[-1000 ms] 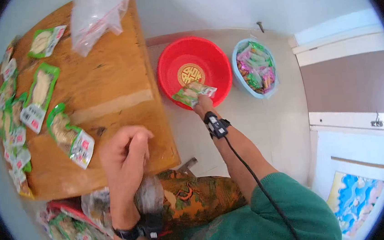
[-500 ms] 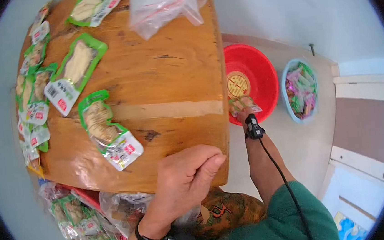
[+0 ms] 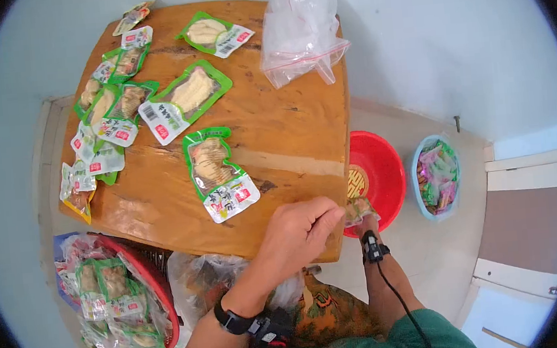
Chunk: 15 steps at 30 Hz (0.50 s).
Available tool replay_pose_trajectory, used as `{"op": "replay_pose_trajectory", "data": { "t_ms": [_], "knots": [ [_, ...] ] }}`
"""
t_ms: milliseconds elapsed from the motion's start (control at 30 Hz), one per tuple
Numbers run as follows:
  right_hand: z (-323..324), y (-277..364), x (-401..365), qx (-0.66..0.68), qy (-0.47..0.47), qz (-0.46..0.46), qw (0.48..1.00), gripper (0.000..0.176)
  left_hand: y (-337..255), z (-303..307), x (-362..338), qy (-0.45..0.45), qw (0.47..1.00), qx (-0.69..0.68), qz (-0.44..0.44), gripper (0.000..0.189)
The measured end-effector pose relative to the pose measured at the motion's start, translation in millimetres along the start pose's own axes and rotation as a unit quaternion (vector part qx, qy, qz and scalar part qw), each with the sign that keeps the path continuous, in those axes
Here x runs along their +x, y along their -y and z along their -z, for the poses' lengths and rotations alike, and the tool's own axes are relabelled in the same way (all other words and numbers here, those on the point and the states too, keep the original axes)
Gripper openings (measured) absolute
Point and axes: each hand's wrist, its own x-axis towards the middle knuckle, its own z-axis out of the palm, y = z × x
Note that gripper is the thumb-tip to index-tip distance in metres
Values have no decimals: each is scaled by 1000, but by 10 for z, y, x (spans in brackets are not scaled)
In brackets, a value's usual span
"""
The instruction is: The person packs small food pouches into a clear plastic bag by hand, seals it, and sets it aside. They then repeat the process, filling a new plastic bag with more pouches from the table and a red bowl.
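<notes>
My left hand (image 3: pixel 300 235) rests as a loose fist at the near right corner of the wooden table (image 3: pixel 289 143), thumb over the curled fingers, with nothing visible in it. Low beside the table, my right hand (image 3: pixel 367 225) grips a sealed food packet (image 3: pixel 360 209) at the near rim of a red basin (image 3: pixel 388 177). Its fingers are partly covered by the packet. Nearest my left hand on the table lies a green-and-white vacuum packet (image 3: pixel 215 173). Beyond it are another pale-filled packet (image 3: pixel 189 99) and a smaller packet (image 3: pixel 210 34).
Several overlapping packets (image 3: pixel 114 115) line the table's left side. A clear zip bag (image 3: pixel 303 36) lies at the far right corner. On the floor stand a light-blue basin (image 3: pixel 436 177) of colourful wrapped items and, lower left, a red basket (image 3: pixel 148 271) full of packets.
The view has shifted, so the table sits lower and further right. My right hand has drawn the packet nearer, from inside the red basin to its near rim. My left hand stays closed.
</notes>
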Motion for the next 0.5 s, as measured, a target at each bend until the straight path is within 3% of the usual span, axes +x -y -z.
{"op": "replay_pose_trajectory", "data": {
  "t_ms": [133, 167, 200, 267, 333, 400, 500],
  "knots": [
    [321, 263, -345, 259, -56, -133, 955, 35, 32, -12, -8, -12, 999, -26, -17, 19],
    [420, 232, -181, 146, -32, -73, 986, 35, 39, -6, -10, -5, 1000, -22, -13, 20],
    [413, 372, -189, 147, -34, -66, 986, 35, 52, -6, -16, 3, 1000, -19, -8, 20],
    [304, 922, -268, 21, -118, 244, 962, 24, 114, -17, -26, 0, 999, -36, -26, 21],
    [312, 1681, -472, -16, -33, 309, 951, 29, 129, -9, -42, -3, 998, -50, -43, 21],
    [232, 2562, -991, -24, 3, 389, 921, 31, 95, -2, -72, -20, 991, -128, -9, 23],
    [36, 3334, -1392, -15, 41, 474, 879, 24, -22, 132, -115, -8, 985, -175, 9, 27]
  ]
}}
